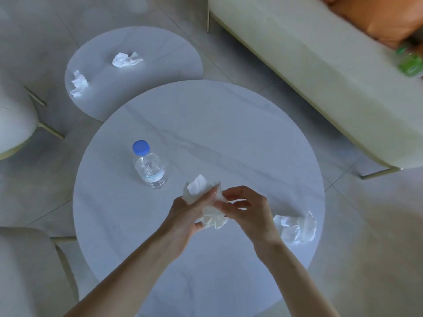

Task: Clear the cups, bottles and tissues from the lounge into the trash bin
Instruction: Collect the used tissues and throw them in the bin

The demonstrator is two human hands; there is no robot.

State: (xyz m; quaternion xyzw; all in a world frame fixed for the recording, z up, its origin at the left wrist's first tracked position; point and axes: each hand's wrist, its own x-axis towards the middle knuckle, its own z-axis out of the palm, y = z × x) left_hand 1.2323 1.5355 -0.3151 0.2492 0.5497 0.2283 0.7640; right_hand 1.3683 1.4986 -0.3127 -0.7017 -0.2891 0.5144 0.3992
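Over the big round white table (229, 133), my left hand (190, 213) holds a bunch of crumpled white tissues (212, 219) in its palm. My right hand (245, 209) pinches the same bunch from the right side. A clear plastic bottle (150, 167) with a blue cap stands on the table to the left of my hands. Another crumpled tissue (297, 227) lies near the table's right edge, just behind my right wrist. Two more tissues (127, 59) (79, 83) lie on the smaller round table (160, 49) beyond.
A pale sofa (309, 65) with an orange cushion runs along the right, with a blurred green-labelled bottle (409, 62) on it. Light chairs (13, 120) stand at the left and lower left. Grey tiled floor surrounds the tables.
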